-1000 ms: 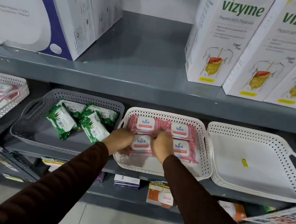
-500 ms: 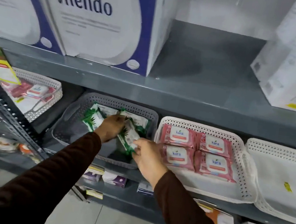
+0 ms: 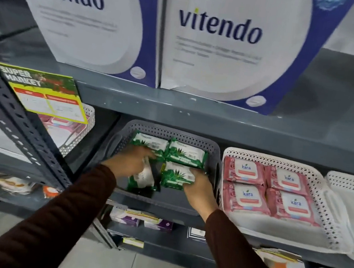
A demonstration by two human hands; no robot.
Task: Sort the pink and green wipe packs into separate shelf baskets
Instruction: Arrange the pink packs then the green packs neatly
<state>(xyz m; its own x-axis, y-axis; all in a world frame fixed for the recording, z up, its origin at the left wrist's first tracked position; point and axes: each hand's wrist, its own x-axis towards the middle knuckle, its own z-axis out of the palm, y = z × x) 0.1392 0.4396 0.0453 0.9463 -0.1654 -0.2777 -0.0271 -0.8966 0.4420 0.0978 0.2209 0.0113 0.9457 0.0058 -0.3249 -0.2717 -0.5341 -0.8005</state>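
1. Grey metal store shelving (image 3: 195,122) here, big white-and-blue Vitendo boxes (image 3: 217,40) on the upper level, baskets lined up on the level below.

2. Down in the grey basket (image 3: 215,154), four green wipe packs: two lying flat side by side along the back, two nearer the front.

3. The left hand (image 3: 130,161) is over the front-left green pack (image 3: 143,177), fingers curled onto its upper end. That pack sits skewed, long axis running front to back, and it shows a white side. Whether the fingers are pinching it or just pressing on it, I cannot tell.

4. The right hand (image 3: 198,186) has the front-right green pack (image 3: 177,175) by its right edge, fingers closed on it, long axis running left to right like the back row (image 3: 187,155).

5. So the skewed pack is the odd one out, right under the left hand; my read is it needs a quarter turn to match its neighbours.

6. Next door, the white basket (image 3: 322,189) holds four pink packs (image 3: 263,188), a tidy two-by-two, white Kara labels up. The colours look fully separated; only squaring up remains, I'd say.
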